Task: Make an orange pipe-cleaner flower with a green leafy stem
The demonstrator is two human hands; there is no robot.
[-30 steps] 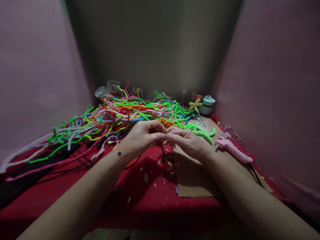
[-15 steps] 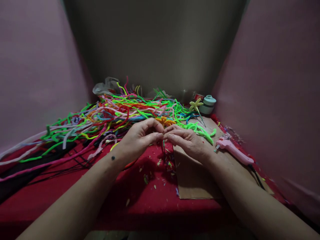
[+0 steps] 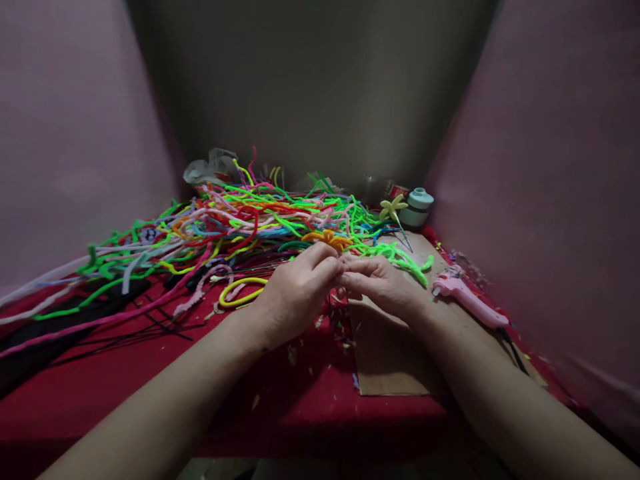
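My left hand [image 3: 305, 287] and my right hand [image 3: 380, 283] meet in front of me with their fingertips pinched together. Just above the joined fingers shows an orange pipe-cleaner flower [image 3: 327, 238], its lower part hidden behind my left hand. Both hands are closed on it at its base, though the stem is covered by the fingers. A finished yellow pipe-cleaner flower [image 3: 393, 208] on a thin green stem lies beyond my right hand. Bright green pipe-cleaner pieces [image 3: 400, 260] rest right behind that hand.
A large tangle of coloured pipe cleaners [image 3: 250, 220] spreads across the red cloth [image 3: 225, 420]. On the right, a pink glue gun [image 3: 470, 302] lies on a cardboard sheet [image 3: 400, 360]. A pale teal container [image 3: 417, 208] stands at the back. Near my left wrist is a yellow loop [image 3: 240, 293].
My left hand has rolled over and shifted right, its knuckles now facing up and covering the stem seen below the fingers before. My right hand has barely moved.
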